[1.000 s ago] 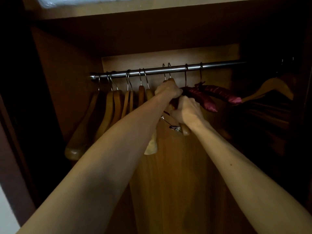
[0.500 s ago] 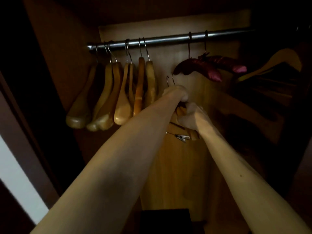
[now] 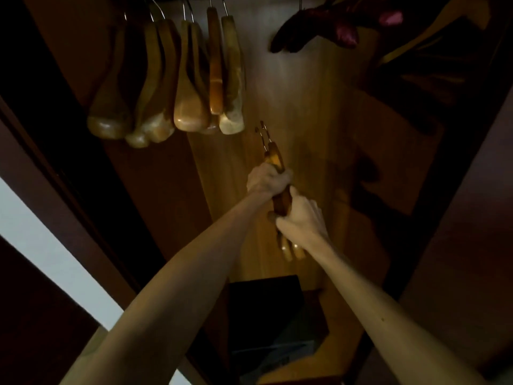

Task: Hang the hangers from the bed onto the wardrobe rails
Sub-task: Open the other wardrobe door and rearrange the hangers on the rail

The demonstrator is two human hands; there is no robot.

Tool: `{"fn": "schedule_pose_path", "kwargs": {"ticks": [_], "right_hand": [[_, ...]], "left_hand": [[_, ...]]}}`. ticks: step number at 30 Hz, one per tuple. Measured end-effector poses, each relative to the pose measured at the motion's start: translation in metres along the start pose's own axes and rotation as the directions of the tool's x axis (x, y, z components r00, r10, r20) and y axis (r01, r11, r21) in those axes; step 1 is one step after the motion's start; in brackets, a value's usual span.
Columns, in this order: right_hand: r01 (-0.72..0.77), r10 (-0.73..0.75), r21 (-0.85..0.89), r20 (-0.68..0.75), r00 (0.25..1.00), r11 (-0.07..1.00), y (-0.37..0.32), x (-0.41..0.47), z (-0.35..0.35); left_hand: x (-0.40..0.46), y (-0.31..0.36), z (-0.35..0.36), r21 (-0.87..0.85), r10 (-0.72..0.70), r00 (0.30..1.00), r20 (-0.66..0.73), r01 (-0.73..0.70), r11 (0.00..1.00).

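Both my hands hold a small bundle of wooden hangers point(image 3: 280, 201) inside the dim wardrobe, well below the hanging row. My left hand point(image 3: 268, 180) grips the bundle near its top, just under the metal hooks point(image 3: 262, 134). My right hand point(image 3: 301, 215) grips it lower down, and the hangers' pale ends stick out beneath it. Several wooden hangers point(image 3: 191, 79) hang side by side at the upper left. Two dark red padded hangers point(image 3: 319, 31) hang at the upper right. The rail itself is out of view above.
A dark box point(image 3: 266, 315) sits on the wardrobe floor below my arms. The wooden back panel point(image 3: 299, 107) is lit in the middle. A dark wardrobe side wall point(image 3: 458, 245) stands at the right, and another wooden hanger point(image 3: 433, 37) hangs in shadow at the far right.
My hands have come down from the rail with the bundle of hangers, and the view has tipped downward, so the rail has left the frame.
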State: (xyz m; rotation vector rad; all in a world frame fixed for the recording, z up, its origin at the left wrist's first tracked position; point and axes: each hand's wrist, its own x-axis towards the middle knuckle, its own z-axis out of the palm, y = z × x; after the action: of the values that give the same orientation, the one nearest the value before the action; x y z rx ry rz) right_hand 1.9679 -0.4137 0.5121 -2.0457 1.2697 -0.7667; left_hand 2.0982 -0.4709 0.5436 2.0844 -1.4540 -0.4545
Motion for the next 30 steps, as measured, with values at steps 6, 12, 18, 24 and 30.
{"fn": "schedule_pose_path", "kwargs": {"ticks": [6, 12, 18, 24, 30], "right_hand": [[0.110, -0.112, 0.070, 0.035, 0.993, 0.991, 0.036, -0.006, 0.004], [0.067, -0.070, -0.055, -0.043, 0.997, 0.996, 0.059, 0.048, -0.022], [0.003, 0.032, -0.095, 0.364, 0.931, 0.995, 0.058, 0.065, -0.036], [-0.011, 0.018, -0.016, 0.496, 0.868, 1.000, 0.071, 0.060, -0.020], [-0.105, 0.112, -0.041, 0.271, 0.956, 0.994, 0.061, 0.040, -0.006]], "left_hand": [[-0.028, -0.053, 0.000, -0.038, 0.148, 0.985, 0.092, -0.145, 0.989], [-0.045, -0.083, -0.017, -0.036, 0.245, 0.930, 0.272, -0.245, 0.969], [-0.048, -0.090, -0.025, -0.171, 0.307, 0.884, 0.352, -0.262, 0.950], [-0.044, -0.102, -0.032, -0.192, 0.316, 0.889, 0.331, -0.265, 0.945], [-0.039, -0.116, -0.024, -0.121, 0.255, 0.965, 0.066, -0.246, 0.962]]}}
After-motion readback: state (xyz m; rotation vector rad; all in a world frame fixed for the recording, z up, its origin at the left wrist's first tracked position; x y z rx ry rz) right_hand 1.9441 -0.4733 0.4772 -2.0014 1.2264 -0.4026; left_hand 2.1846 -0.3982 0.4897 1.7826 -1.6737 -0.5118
